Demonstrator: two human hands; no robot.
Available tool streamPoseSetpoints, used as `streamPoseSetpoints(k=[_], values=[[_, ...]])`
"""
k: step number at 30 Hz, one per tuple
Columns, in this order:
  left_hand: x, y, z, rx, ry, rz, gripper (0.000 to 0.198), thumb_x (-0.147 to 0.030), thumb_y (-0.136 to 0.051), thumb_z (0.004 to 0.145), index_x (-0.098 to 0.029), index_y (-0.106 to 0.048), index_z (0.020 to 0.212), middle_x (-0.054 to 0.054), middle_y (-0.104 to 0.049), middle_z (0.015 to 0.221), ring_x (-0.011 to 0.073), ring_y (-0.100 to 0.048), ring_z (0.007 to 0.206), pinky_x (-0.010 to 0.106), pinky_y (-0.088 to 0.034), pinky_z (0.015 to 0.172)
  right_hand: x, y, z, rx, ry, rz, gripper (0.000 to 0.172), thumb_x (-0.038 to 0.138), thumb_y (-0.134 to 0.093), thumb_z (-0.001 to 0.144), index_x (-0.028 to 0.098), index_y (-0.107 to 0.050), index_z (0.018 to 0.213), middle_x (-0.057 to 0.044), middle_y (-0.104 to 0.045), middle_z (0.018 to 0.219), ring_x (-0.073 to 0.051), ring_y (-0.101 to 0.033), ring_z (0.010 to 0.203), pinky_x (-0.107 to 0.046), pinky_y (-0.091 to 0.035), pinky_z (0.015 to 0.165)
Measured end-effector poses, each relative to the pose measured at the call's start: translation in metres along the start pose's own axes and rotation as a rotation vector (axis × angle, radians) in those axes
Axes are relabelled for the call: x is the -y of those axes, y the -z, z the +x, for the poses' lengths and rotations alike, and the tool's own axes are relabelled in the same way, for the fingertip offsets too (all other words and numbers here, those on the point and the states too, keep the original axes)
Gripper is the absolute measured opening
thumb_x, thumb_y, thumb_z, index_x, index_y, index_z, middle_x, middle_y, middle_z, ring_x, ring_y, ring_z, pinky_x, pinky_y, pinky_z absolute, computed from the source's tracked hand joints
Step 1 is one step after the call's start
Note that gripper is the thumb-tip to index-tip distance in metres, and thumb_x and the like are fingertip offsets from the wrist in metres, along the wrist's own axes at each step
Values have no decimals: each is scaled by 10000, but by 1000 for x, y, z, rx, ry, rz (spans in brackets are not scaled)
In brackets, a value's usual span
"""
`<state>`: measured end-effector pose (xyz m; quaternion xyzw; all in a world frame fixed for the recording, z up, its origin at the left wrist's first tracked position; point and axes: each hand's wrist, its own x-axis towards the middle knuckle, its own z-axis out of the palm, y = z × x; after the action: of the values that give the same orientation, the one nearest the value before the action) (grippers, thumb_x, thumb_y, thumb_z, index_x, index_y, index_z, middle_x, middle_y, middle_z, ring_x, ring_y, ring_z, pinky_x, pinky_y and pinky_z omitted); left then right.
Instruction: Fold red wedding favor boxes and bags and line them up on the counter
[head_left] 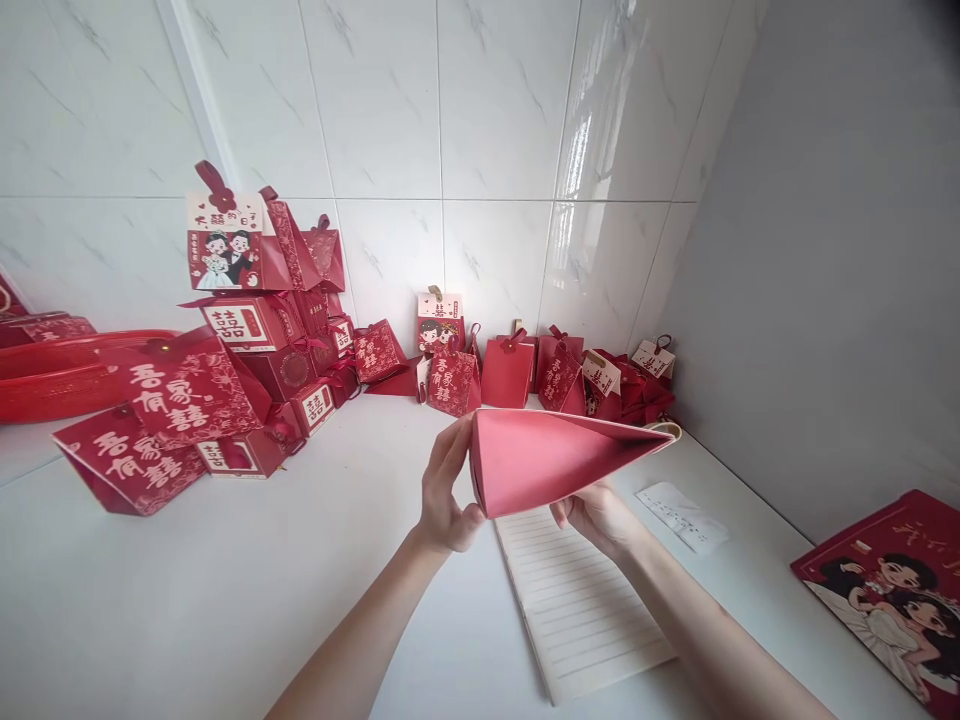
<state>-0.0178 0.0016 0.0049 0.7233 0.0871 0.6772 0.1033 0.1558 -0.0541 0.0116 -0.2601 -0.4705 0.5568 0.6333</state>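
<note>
Both my hands hold up a red paper gift box, tilted so that its triangular side faces me and its pink inside shows. My left hand grips the wide end at the left, with the thumb on the near corner and the fingers behind. From below, my right hand holds the box near its lower edge, and some of those fingers are hidden beneath it. The narrow end points right, where a pale loop shows. Under the box lies a lined notebook on the white table.
Stacked red wedding boxes stand at the left, beside a red plastic basin. A row of small gift boxes lines the tiled wall. To the right lie a white packet and a red picture bag by the grey wall.
</note>
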Motion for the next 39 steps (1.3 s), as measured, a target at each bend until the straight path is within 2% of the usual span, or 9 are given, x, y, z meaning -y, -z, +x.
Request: streamPoseSetpoints(k=[6, 13, 17, 22, 24, 28, 33, 36, 39], values=[[-4, -2, 0, -48, 52, -48, 638, -600, -394, 851, -240, -387, 1378, 155, -541, 1250, 315, -563, 1035, 402, -459, 806, 0, -1, 0, -20, 0, 5, 156, 235, -791, 586, 157, -672, 650, 27, -514, 438, -91, -427, 328, -199, -433, 317], [-3, 0, -1, -8, 217, -146, 640, -633, -454, 808, -211, -492, 1287, 159, -550, 1236, 326, -549, 1058, 416, -444, 843, 2, 1, 1, -50, 10, 32, 249, 270, -844, 553, 161, -641, 649, 15, -569, 529, -72, -418, 341, -183, -416, 305], [-8, -3, 7, -18, 498, -364, 702, -643, -597, 710, -213, -499, 1256, 147, -576, 1204, 328, -568, 1073, 406, -461, 872, 1, 3, 4, -158, 32, -13, 371, 420, -836, 596, 175, -567, 665, 19, -540, 504, -106, -482, 405, -173, -405, 309], [-10, -13, 11, 88, 1102, -571, 810, -496, -686, 725, -271, -239, 1362, 122, -594, 1166, 219, -683, 804, 348, -535, 682, -2, 12, 12, -531, 108, -95, 427, 566, -710, 697, 191, -508, 665, 67, -446, 452, -68, -353, 342, -183, -383, 321], [-9, -16, 10, 138, 1261, -539, 680, -448, -681, 752, -231, -336, 1296, 117, -619, 1110, 191, -691, 751, 308, -532, 655, -3, 18, 14, -632, 108, -154, 444, 591, -692, 689, 187, -512, 653, 56, -454, 459, -80, -367, 351, -193, -353, 312], [-10, -17, 14, 227, 1440, -692, 361, -401, -616, 811, -177, -544, 1086, 111, -653, 1041, 181, -681, 824, 285, -544, 726, -2, 25, 15, -648, 172, -211, 480, 650, -653, 690, 184, -539, 670, 49, -484, 495, -91, -408, 381, -195, -325, 316], [-13, -17, 21, 148, 1688, -814, 373, -495, -499, 839, -153, -585, 960, 69, -635, 757, 140, -635, 594, 233, -552, 578, 1, 15, 12, -501, 127, -188, 478, 578, -690, 700, 191, -466, 532, 52, -436, 409, -91, -397, 321, -202, -332, 301], [-12, -16, 20, 188, 1689, -864, 444, -573, -437, 848, -162, -584, 924, 30, -598, 665, 100, -557, 441, 190, -469, 411, 3, 8, 12, -486, 71, -49, 476, 490, -707, 687, 197, -411, 455, 55, -395, 364, -81, -369, 291, -201, -340, 290], [-8, -14, 18, 104, 1563, -948, 364, -546, -542, 813, -191, -590, 878, -36, -538, 565, 61, -471, 367, 162, -396, 353, 6, 8, 13, -550, 13, 109, 372, 392, -696, 664, 195, -443, 477, 57, -424, 374, -74, -382, 302, -177, -349, 291]])
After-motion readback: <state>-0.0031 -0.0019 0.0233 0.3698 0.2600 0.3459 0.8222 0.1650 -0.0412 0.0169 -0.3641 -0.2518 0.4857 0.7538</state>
